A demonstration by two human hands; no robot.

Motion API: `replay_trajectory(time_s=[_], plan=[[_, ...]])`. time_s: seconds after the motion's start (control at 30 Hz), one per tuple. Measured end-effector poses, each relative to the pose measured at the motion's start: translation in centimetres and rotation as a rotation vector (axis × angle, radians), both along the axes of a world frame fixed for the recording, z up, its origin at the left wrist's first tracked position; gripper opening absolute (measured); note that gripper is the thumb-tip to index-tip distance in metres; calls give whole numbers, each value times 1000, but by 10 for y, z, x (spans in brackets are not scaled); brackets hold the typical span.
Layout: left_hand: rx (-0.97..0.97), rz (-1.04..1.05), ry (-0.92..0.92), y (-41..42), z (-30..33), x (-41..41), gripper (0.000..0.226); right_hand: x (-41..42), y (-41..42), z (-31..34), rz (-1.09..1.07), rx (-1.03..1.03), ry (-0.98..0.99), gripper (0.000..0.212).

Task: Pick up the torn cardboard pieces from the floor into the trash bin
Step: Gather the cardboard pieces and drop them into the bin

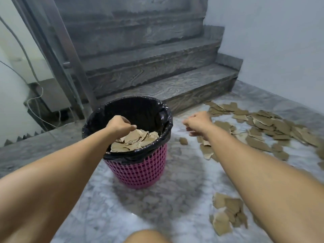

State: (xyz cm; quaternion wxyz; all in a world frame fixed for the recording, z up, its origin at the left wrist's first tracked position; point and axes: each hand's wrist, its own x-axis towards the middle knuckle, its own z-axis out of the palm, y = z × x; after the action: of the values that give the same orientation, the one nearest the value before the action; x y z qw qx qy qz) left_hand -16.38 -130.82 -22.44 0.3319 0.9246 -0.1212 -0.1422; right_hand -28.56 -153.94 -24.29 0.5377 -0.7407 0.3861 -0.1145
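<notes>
Marble floor point(157, 207): left hand point(120, 126) grip pinching cardboard point(138, 137) over bin point(140, 165); right hand point(199, 122) fisted, empty.

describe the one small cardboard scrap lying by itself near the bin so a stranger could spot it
Start at the pink trash bin before the stairs. On the marble floor just right of its rim lies the small scrap, alone, apart from the heaps farther right.

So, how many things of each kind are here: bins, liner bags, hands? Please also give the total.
Pink trash bin: 1
Black liner bag: 1
Hands: 2 (left hand, right hand)
Total: 4
The cardboard pieces overlap too much to count.
</notes>
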Motion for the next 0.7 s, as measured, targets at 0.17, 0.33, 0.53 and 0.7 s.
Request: replay_trajectory(time_s=[0.17,0.33,0.53,0.7], plan=[[-38,-150,-250,-59,-1,-37,25,-76,-38,-20,26,54,174,20],[-74,-466,-486,-126,-28,-92,19,-169,-70,-68,-69,89,373,22],[184,-881,-285,-176,-109,-167,40,-263,-76,-138,-164,83,596,31],[431,-1116,-36,-199,-203,-209,93,-300,-86,-207,-246,36,705,43]])
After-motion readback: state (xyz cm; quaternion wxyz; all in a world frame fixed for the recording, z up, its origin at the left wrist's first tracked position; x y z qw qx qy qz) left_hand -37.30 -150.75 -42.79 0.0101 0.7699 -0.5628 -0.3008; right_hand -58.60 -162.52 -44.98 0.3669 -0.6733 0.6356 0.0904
